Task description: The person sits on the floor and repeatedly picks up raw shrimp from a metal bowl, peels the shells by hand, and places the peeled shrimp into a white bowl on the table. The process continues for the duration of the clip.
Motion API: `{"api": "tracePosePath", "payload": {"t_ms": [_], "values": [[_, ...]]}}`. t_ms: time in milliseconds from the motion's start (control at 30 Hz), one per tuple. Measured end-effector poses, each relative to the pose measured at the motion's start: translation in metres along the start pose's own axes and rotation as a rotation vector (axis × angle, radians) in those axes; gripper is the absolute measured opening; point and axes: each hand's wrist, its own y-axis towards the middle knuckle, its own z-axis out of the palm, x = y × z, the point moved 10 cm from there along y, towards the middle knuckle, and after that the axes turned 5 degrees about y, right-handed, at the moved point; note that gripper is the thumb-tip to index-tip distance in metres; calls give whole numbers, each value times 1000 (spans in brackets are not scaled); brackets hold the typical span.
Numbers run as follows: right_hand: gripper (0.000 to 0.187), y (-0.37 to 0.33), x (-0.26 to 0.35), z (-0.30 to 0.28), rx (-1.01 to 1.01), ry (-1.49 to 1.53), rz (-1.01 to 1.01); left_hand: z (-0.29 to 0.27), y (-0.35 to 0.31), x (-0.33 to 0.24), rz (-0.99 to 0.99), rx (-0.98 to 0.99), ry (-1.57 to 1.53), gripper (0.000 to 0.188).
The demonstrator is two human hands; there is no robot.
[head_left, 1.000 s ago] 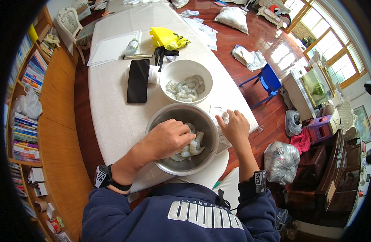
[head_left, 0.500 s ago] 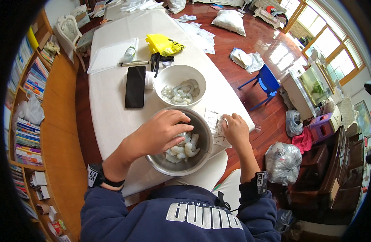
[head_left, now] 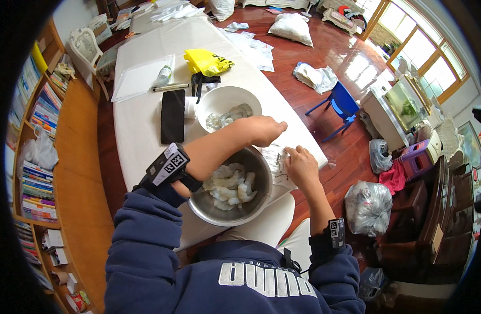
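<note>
My left hand (head_left: 266, 131) reaches across to the right, past the near rim of a white bowl (head_left: 231, 96) and close above a piece of white tissue (head_left: 275, 157). Its fingers are closed, and what they may hold is too small to tell. Thin dark strands lie on that tissue. At the tissue's right side my right hand (head_left: 302, 165) rests with bent fingers pressed together, their tips partly hidden. Peeled raw shrimp (head_left: 227, 188) fill the bottom of a steel bowl (head_left: 261, 178) in front of me, under my left forearm. More shrimp (head_left: 238, 112) lie in the white bowl.
Left of the white bowl lies a black phone (head_left: 173, 116). Beyond are a pen (head_left: 171, 87), a small bottle (head_left: 164, 76) and a yellow plastic bag (head_left: 206, 63). The table's right edge runs close by my right hand. A blue chair (head_left: 342, 107) stands on the floor.
My left hand has moved from above the steel bowl to the right, over towards the tissue, and its fingers have closed. The right hand has stayed by the tissue.
</note>
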Motion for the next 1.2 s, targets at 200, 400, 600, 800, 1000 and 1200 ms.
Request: {"api": "tracePosePath", "payload": {"t_ms": [200, 400, 600, 800, 1000, 1200], "values": [[29, 0, -1, 1, 31, 22, 32, 25, 22, 2, -45, -10, 108, 43], [29, 2, -4, 5, 40, 17, 40, 41, 47, 4, -56, -8, 250, 31], [30, 4, -5, 8, 54, 22, 53, 33, 46, 2, -66, -113, 241, 21], [30, 4, -4, 6, 41, 28, 51, 24, 43, 5, -41, -237, 188, 19], [30, 4, -4, 5, 29, 32, 39, 25, 38, 3, -36, -350, 95, 17], [30, 4, -5, 8, 45, 26, 42, 30, 38, -5, 29, -281, 142, 17]]}}
